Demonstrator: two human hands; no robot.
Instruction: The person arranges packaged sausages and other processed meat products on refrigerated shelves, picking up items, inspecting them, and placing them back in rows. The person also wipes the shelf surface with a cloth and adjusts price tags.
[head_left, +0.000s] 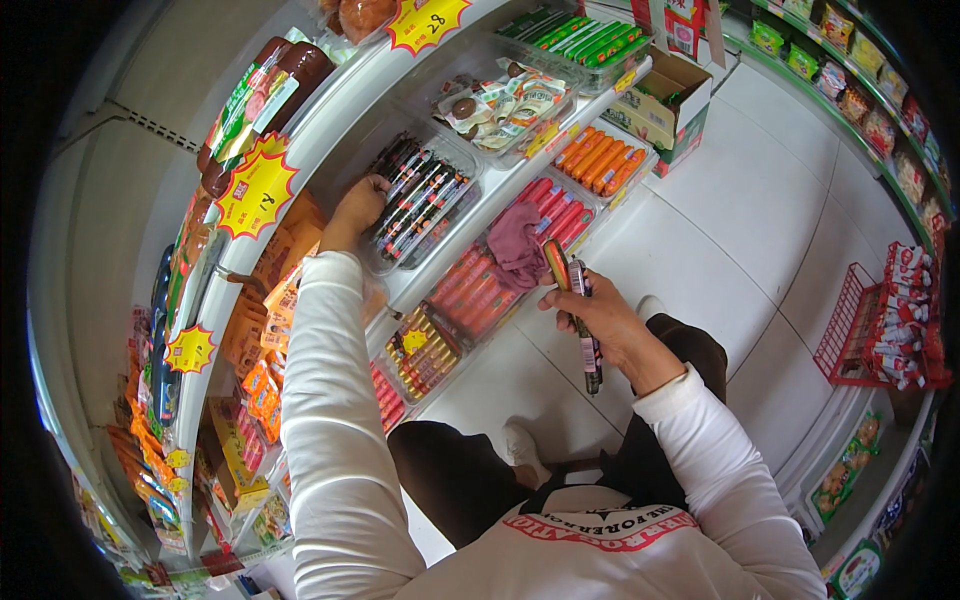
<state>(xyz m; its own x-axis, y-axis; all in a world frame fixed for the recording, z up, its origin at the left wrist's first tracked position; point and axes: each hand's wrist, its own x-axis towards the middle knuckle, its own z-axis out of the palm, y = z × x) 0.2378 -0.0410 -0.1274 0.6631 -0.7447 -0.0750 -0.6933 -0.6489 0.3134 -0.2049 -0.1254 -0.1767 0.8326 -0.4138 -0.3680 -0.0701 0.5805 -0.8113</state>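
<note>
My left hand (361, 205) reaches into a clear plastic bin (469, 202) on the shelf, its fingers curled at the left side of the rows of black-wrapped sausage sticks (424, 199). Whether those fingertips grip a stick is hidden. In front of the shelf, my right hand (606, 315) holds a dark-wrapped sausage stick (589, 367) and a second stick with a red and yellow wrapper (556, 264). A mauve cloth (517, 244) lies over the red-wrapped sausages (566, 217) in the lower bins, just beyond the right hand's fingers.
Beside the black sticks stand bins of mixed small packets (510, 112) and green-wrapped sticks (577, 37). Orange-wrapped sausages (600, 159) sit lower down. An upper shelf edge (300, 161) with price tags runs at left. An open carton (667, 105) and a red wire basket (847, 330) stand beyond.
</note>
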